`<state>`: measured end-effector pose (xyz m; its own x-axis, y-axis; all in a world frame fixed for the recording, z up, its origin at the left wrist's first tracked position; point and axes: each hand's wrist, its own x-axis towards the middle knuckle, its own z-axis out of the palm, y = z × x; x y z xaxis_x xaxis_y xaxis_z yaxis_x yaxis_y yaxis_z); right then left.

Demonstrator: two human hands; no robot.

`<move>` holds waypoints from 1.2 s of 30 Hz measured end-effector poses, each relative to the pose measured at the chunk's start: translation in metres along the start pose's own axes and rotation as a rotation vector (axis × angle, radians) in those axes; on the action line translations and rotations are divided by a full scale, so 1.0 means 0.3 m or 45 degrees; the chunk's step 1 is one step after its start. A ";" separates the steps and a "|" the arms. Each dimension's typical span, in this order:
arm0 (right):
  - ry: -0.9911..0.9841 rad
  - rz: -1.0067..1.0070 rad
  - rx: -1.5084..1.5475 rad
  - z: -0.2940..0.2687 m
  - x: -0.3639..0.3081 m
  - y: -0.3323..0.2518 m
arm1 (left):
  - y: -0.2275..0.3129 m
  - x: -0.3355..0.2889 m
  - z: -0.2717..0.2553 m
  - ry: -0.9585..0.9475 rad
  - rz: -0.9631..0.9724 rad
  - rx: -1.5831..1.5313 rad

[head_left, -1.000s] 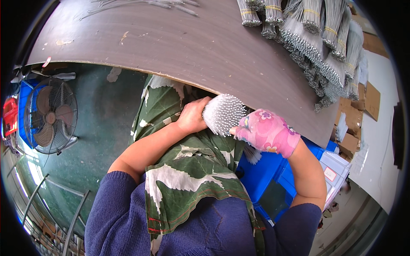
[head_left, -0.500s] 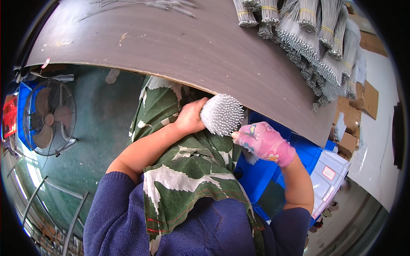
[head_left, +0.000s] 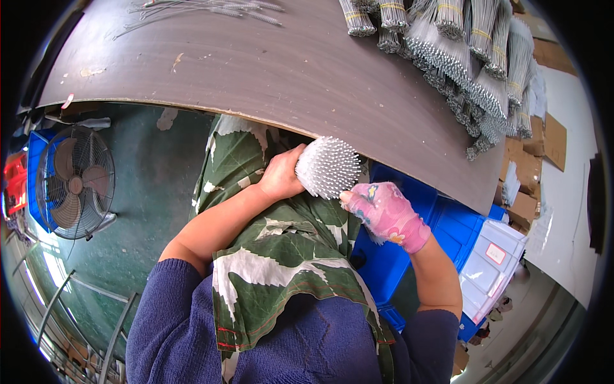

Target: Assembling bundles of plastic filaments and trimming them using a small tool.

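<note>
My bare left hand is wrapped round the side of a thick bundle of thin brushes, its white bristly end with many small tips turned up toward me. The bundle stands over my lap, close to the table edge. My right hand, in a pink flowered glove with bare fingertips, is closed at the bundle's lower right rim. Thumb and finger are pinched there, and what lies between them is too small to make out. Some grey bristles show just under the right hand, partly hidden by it.
Tied bundles of wire brushes lie piled on the brown table; loose brushes lie at its far left. Blue bins and a pale box stand at my right, cardboard boxes beyond. A fan stands left.
The right hand has shifted slightly left and up along the bundle's rim, with the fingers still pinched. The left hand keeps its hold on the bundle. The whole view has moved a little.
</note>
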<state>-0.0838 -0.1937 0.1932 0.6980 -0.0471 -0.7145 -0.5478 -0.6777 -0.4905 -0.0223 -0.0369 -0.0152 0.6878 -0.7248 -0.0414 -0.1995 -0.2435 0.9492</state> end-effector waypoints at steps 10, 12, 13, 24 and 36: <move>0.147 -0.036 -0.050 0.033 -0.014 0.003 | 0.018 0.007 0.004 0.099 0.087 -0.107; 0.145 -0.047 -0.073 0.030 -0.023 -0.002 | 0.013 0.004 0.001 0.106 0.092 -0.084; 0.149 -0.048 -0.098 0.027 -0.031 -0.003 | 0.013 0.006 0.003 0.108 0.104 -0.069; 0.283 -0.140 -0.213 0.067 -0.035 0.006 | 0.012 0.005 0.003 0.103 0.096 -0.074; 0.369 -0.135 -0.302 0.082 -0.039 0.004 | 0.013 0.009 0.007 0.089 0.083 -0.077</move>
<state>-0.1041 -0.1758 0.1887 0.8650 -0.1501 -0.4788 -0.3675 -0.8393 -0.4008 -0.0227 -0.0412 -0.0124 0.7222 -0.6904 0.0414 -0.2045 -0.1560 0.9663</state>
